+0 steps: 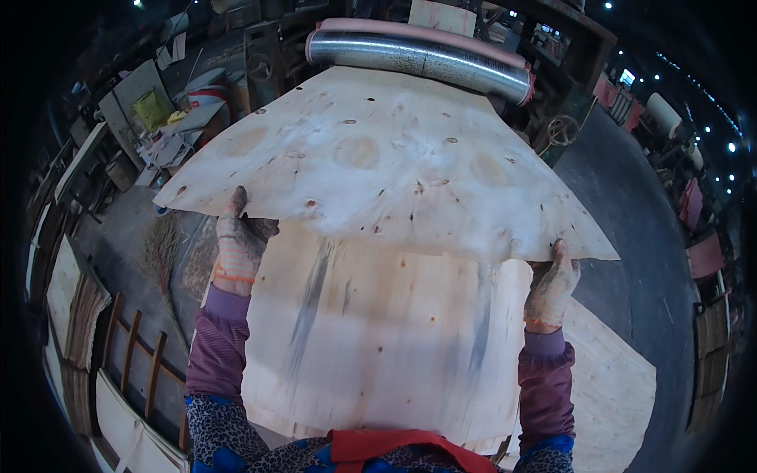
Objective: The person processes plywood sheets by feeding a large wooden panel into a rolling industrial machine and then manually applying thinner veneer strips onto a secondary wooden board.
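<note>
Two-handed, held a pale, knotty wood sheet (394, 165) by its near edge, with its far edge close up by a shiny metal roller (418, 65). Could not tell contact from a slight gap there. Had the left hand (239, 240) closed in a pinch a little in from the left corner, thumb on top and fingers curled beneath. Had the right hand (552, 288) closed likewise near the right corner, thumb over the edge, fingers mostly hidden. Had a dark-streaked lower sheet (394, 339) below and nearer, partly covered by the held one. Seemed to call for equal lift at left and right, with the near edge straight and square to the roller, to avoid skewing or buckling. Probably went best with a light, wide-set pinch, sparing the thin edge and the knots from splitting.
</note>
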`<state>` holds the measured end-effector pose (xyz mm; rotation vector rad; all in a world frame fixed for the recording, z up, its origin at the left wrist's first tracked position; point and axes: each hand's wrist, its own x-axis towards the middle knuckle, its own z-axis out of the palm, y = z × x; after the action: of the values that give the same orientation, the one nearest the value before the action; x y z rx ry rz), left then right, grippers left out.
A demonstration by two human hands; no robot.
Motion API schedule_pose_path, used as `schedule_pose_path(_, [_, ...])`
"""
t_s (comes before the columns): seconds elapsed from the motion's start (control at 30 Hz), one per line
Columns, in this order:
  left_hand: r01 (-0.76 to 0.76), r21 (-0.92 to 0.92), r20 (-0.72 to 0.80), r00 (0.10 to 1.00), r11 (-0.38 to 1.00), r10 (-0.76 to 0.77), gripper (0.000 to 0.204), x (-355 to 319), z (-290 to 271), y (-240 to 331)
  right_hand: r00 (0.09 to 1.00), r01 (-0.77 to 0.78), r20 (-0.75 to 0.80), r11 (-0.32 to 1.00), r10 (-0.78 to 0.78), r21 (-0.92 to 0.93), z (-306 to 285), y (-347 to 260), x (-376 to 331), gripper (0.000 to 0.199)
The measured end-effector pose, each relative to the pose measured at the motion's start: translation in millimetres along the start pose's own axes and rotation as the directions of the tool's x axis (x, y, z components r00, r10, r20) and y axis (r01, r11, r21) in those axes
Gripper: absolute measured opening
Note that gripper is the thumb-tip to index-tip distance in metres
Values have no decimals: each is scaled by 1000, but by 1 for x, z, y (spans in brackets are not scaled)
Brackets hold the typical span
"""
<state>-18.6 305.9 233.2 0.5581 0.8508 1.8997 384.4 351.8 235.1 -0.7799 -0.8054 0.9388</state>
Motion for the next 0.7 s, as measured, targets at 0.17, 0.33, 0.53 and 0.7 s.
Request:
schedule_pose_path(0.17, [11,-1,22,1000,1000,-11,31,9,-10,1,1000,-9,13,1000,9,-3,-6,3,0,46])
schedule_pose_path(0.33, [19,-29,-42,999,999,-21,31,5,-1,1,1000,-26,9,1000,26,11,-2,1,-2,46])
schedule_pose_path(0.53, [-9,-8,32,999,1000,9,28,5,-3,1,1000,-1,5,1000,1,11,-2,5,-4,45])
schedule_pose_path(0.7, [21,15,34,999,1000,-22,30,33,-29,-15,998,-40,43,999,39,7,-2,24,6,42])
